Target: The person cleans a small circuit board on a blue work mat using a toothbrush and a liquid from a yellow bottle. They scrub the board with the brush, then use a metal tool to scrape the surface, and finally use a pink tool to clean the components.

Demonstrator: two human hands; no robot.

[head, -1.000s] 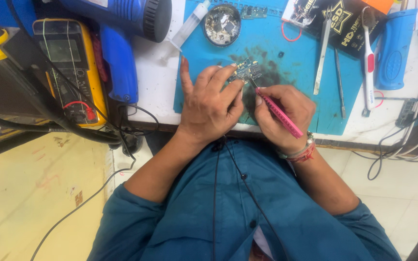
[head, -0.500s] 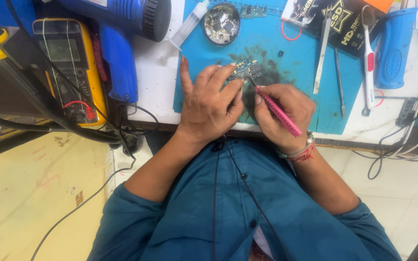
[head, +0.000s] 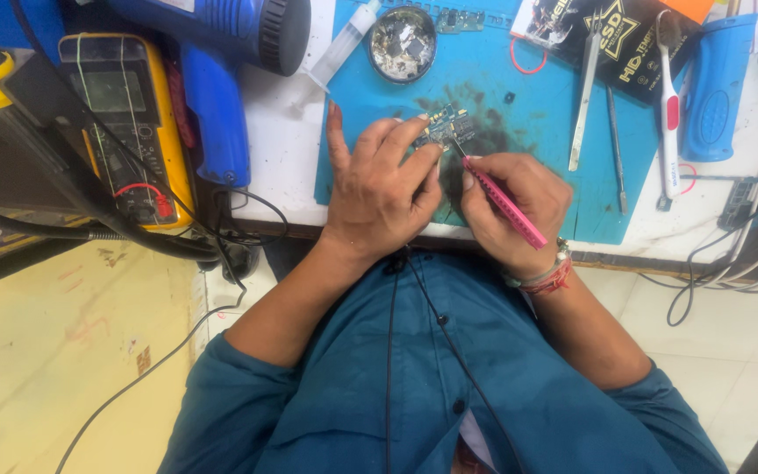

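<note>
Small circuit board (head: 446, 128) on the blue mat (head: 519, 105), pinned as before under left hand (head: 379, 189) fingers closed on its edge, right hand (head: 511, 206) clamped round pink tool (head: 502, 202), tip on board, nothing shifted, probing steady, bench (head: 282, 158) beneath.

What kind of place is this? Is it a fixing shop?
Probably an electronics repair bench. A small circuit board lies on a blue work mat, with a yellow multimeter and a blue hot-air gun beside it.
</note>
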